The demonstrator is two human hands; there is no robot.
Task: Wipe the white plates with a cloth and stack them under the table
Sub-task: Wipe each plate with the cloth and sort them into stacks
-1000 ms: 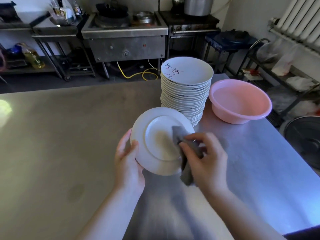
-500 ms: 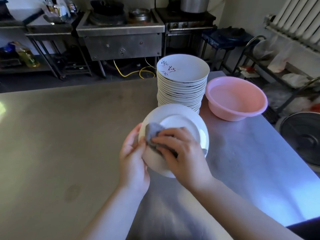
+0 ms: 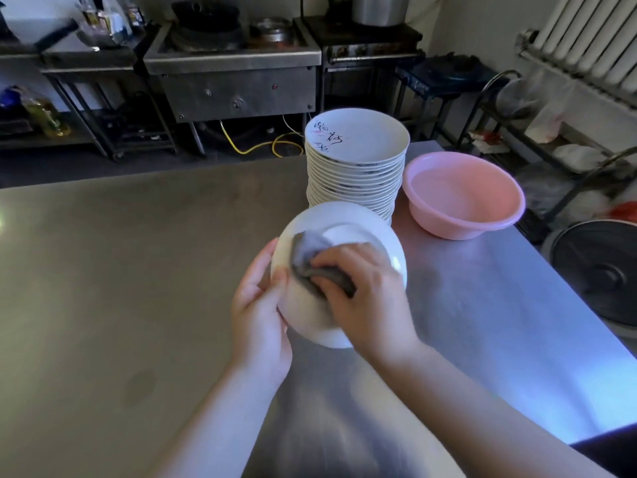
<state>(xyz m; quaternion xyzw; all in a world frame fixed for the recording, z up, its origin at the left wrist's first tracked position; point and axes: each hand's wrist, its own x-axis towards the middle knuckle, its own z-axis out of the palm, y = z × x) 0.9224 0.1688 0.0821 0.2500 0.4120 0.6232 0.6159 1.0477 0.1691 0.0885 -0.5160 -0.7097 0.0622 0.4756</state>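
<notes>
Left hand (image 3: 260, 313): grips the left rim of the white plate (image 3: 362, 219); thumb curled over the near face, fingers hidden behind the rim
Right hand (image 3: 365, 291): fingers curled round the grey cloth (image 3: 310, 257), pressing it against the plate's underside; edges blurred
White plate: held above the desk (image 3: 120, 270), tilted with its underside and foot ring toward the camera; just in front of the plate stack (image 3: 356, 167), overlapping the stack's lowest plates in view
Grey cloth: bunched between right fingers and plate, over the left part of the foot ring; 1 corner sticks up toward the upper left
Plate stack: tall pile of white plates standing on the desk's far side; top plate face up, with dark brush characters and a small pink mark near its left rim
Pink basin (image 3: 463, 194): on the desk just right of the stack; whether touching it, cannot tell
Desk: brushed steel, bluish glare along the right side
Behind the desk: steel wok range (image 3: 238, 81) with a yellow hose (image 3: 262, 148) looped on the floor beneath it; large metal pot (image 3: 379, 8) on a dark burner stand to the right
Right side: white radiator (image 3: 593, 39) on the wall; wire rack (image 3: 517, 112) with plastic bags; round dark lid (image 3: 599, 270) lower down beside the desk
Far left: bottle of yellow oil (image 3: 48, 115) on a low shelf
</notes>
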